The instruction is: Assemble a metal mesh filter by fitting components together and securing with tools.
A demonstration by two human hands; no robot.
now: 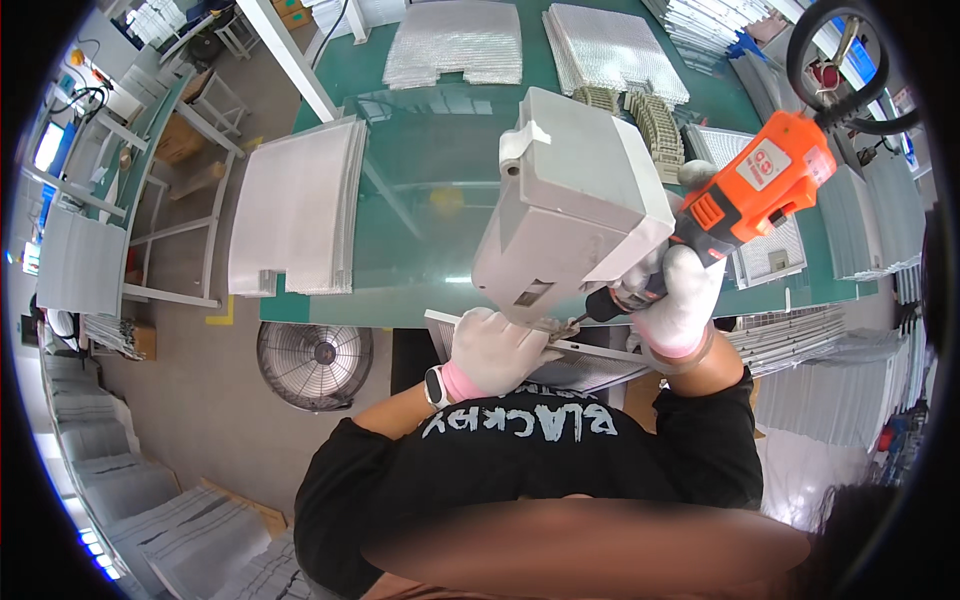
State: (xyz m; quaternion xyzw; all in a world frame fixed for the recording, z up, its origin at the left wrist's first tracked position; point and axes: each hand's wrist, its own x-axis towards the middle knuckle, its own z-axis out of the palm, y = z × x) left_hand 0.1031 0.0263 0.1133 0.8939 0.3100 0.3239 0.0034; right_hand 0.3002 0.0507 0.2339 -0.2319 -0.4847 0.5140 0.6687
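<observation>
My right hand point(686, 292), in a white glove, is closed round an orange-and-black power screwdriver point(752, 182). The tool slants down to the left, its bit at the lower edge of a pale grey box point(575, 205). This box stands tilted at the table's near edge, with a small slot low on its face. My left hand point(490, 352), also gloved, has its fingers pressed together at the box's bottom corner. A small metal piece point(556, 332) shows at those fingertips beside the bit; its exact shape is hard to make out.
On the green table point(410, 215) lie stacks of pale sheets, one at the left point(298, 205). Beige ribbed strips point(655, 130) lie behind the box. A black coiled cord point(850, 100) hangs at upper right. A round floor fan point(315, 362) stands below the table edge.
</observation>
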